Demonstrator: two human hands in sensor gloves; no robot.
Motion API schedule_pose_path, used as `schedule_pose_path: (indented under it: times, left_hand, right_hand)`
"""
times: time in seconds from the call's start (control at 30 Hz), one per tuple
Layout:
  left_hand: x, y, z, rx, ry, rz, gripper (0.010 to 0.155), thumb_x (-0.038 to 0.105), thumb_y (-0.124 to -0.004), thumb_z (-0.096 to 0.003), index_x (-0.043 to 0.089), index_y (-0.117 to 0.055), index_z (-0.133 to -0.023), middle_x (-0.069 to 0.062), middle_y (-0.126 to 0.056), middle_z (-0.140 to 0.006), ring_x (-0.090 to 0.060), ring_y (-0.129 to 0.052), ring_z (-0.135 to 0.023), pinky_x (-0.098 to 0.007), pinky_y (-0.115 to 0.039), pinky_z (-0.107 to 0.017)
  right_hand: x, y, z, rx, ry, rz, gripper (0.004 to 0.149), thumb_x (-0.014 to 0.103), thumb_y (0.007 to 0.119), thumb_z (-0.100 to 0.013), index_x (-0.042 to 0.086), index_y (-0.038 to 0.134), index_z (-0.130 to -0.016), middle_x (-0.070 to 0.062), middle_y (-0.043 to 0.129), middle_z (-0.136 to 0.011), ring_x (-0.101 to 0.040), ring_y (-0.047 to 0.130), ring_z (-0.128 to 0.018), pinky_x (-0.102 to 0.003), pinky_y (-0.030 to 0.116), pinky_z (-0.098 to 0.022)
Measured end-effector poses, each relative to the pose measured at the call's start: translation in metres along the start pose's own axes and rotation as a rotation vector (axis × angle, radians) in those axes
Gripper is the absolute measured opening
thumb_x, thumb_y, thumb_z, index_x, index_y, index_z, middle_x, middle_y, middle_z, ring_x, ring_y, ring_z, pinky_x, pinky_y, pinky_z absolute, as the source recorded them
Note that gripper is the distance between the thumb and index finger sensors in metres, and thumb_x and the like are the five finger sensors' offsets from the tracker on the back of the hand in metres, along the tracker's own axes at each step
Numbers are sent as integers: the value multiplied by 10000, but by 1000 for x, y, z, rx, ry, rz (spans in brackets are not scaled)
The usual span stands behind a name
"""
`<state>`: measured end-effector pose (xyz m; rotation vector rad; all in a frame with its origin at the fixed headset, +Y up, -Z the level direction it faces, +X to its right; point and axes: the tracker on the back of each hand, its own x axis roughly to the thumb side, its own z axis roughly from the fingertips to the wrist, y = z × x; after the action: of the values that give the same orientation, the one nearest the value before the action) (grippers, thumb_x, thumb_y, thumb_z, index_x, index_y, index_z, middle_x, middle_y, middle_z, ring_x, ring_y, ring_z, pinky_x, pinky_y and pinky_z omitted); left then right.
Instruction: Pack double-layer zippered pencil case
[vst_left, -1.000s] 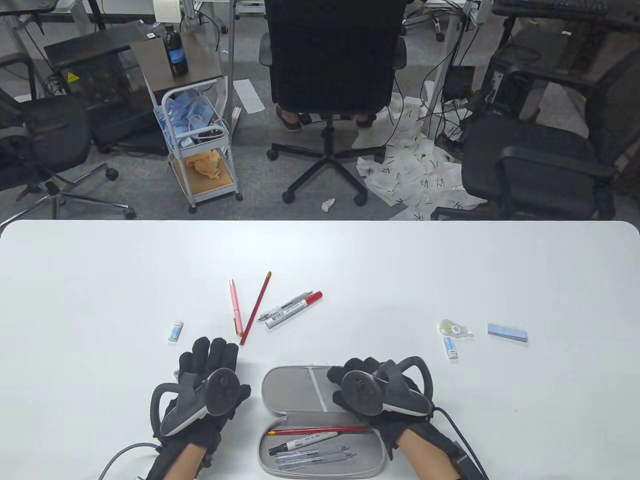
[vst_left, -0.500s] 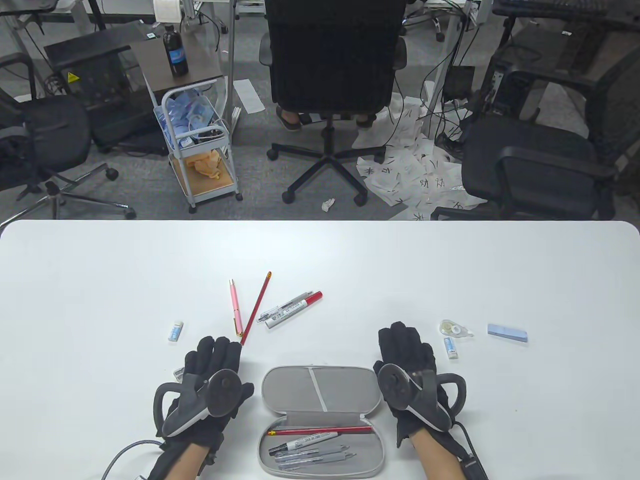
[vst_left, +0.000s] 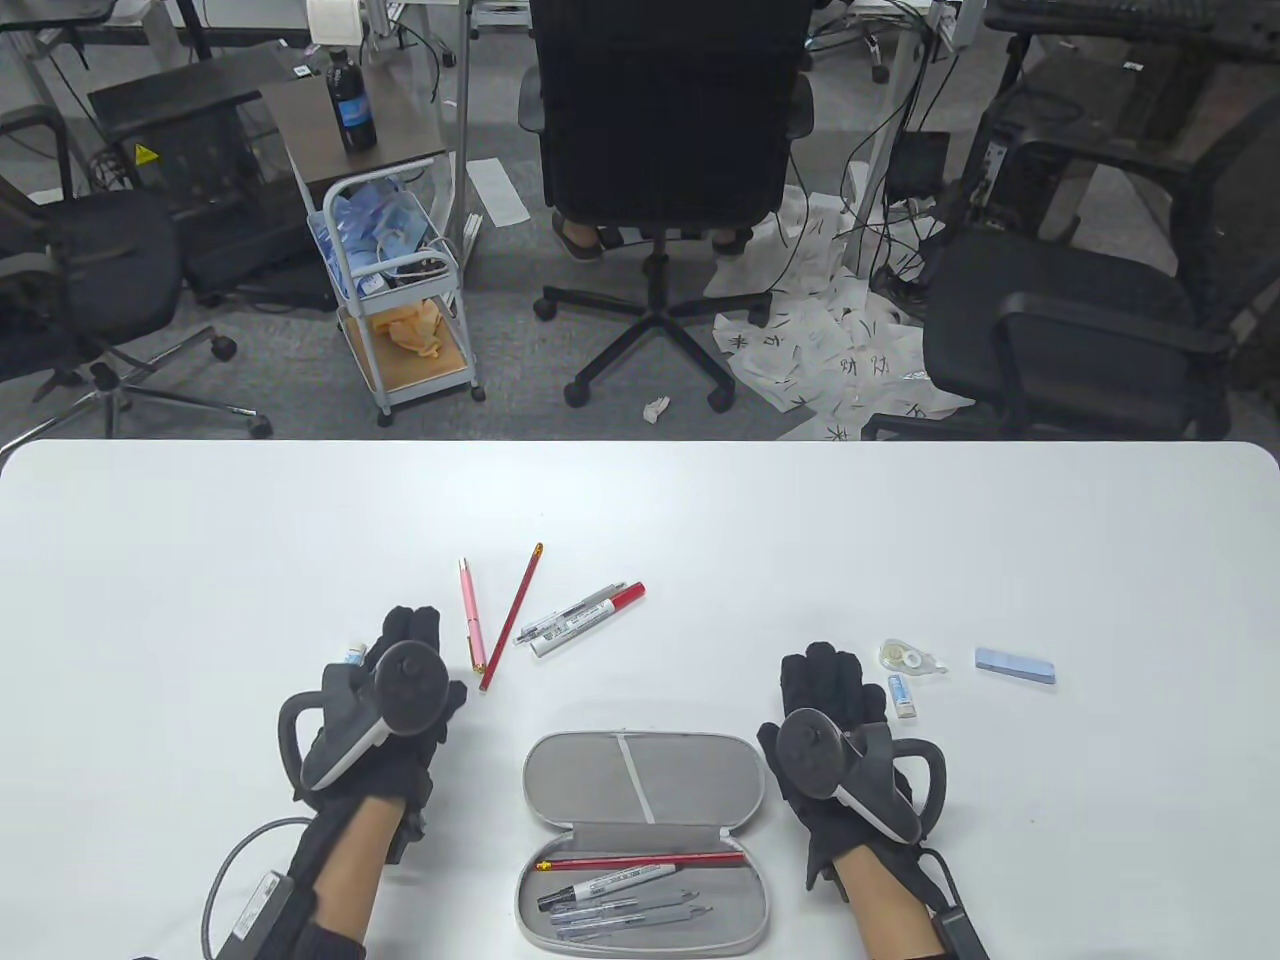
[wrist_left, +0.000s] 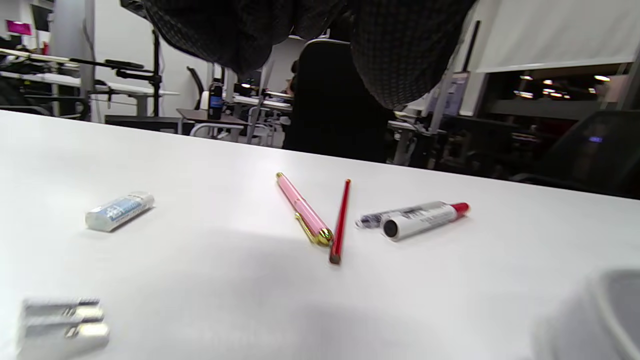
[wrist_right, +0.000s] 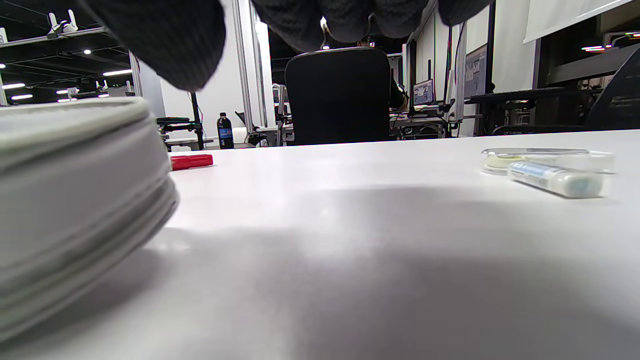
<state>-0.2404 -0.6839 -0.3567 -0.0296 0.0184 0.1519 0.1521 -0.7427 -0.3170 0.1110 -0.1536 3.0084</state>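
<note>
White tabletop (vst_left: 900, 540) with rounded corners, office floor and black swivel chairs beyond it. Nearest the front edge: grey oval zippered pencil case (vst_left: 640, 770), lying open, lid flap folded back flat toward the far side. Its near tray holds a red pencil (vst_left: 640, 860) along the hinge side, a black-capped white marker (vst_left: 605, 884) and several grey pens (vst_left: 630, 912) below it. Left hand (vst_left: 385, 705), black glove with tracker on its back, sits left of the case and apart from it, fingers extended and holding nothing; fingertips lie near a small white-and-blue eraser (vst_left: 351, 655), contact not discernible. Small metallic clips (wrist_left: 62, 320) show blurred at the left wrist view's lower left. Right hand (vst_left: 835, 745), same glove and tracker, lies flat just right of the case lid, fingers straight, empty. Just beyond its fingertips: second white-and-blue eraser (vst_left: 902, 695), clear correction tape dispenser (vst_left: 908, 656), pale blue rectangular block (vst_left: 1015, 666) further right. Mid-table, beyond the left hand: pink pen with gold clip (vst_left: 472, 612), loose red pencil (vst_left: 511, 617), both close together; beside them a red-capped white marker (vst_left: 590, 621) lying against a clear-barrelled pen (vst_left: 565, 612).
</note>
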Motion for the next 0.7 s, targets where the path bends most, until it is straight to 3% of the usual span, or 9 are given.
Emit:
schedule_pose_path:
  times: [0.13,0.33,0.5,0.6,0.7]
  left_hand:
    - [1,-4,-44,-71,119,-6,662,387,-877,-538,90,-683,-1098,-235,-743,-1087,-340,-965,-768,-457,-819,-619]
    - [12,-15,-98,-137,253,-119,433,383,-878,-549,159,-887,-918,-135,-922,-896,-313,-964,-682,-508,-782,-620]
    - [23,-38,-123,-196,301,-158,508,436,-882,-539,144,-863,-954,-147,-898,-925,-330,-944,-718,-531,-757,-643]
    - [26,-52,-131,-298,348,-160,694,487,-867,-537,98,-702,-1088,-202,-735,-1066,-398,-826,-857,-582,-657,-710]
    - [24,-64,-138,-283,372,-183,667,462,-859,-542,85,-721,-1074,-212,-749,-1051,-405,-836,-840,-588,-661,-700]
  right_hand:
    - [3,1,0,5,-16,11,719,492,694,-519,131,446,-1089,-184,368,-1162,-409,396,-1026,-554,406,-710]
    - [4,0,1,12,-26,16,724,494,695,-517,124,449,-1089,-187,367,-1162,-412,391,-1024,-556,402,-709]
    - [0,1,0,47,-10,-9,729,498,694,-519,112,453,-1088,-201,364,-1157,-422,383,-1018,-557,395,-704]
    - [-1,1,0,57,-14,-16,732,502,693,-519,110,455,-1089,-201,360,-1157,-426,382,-1016,-557,396,-703]
    - [-2,1,0,57,-17,-28,731,502,692,-520,110,454,-1089,-203,356,-1158,-424,378,-1017,-557,394,-703]
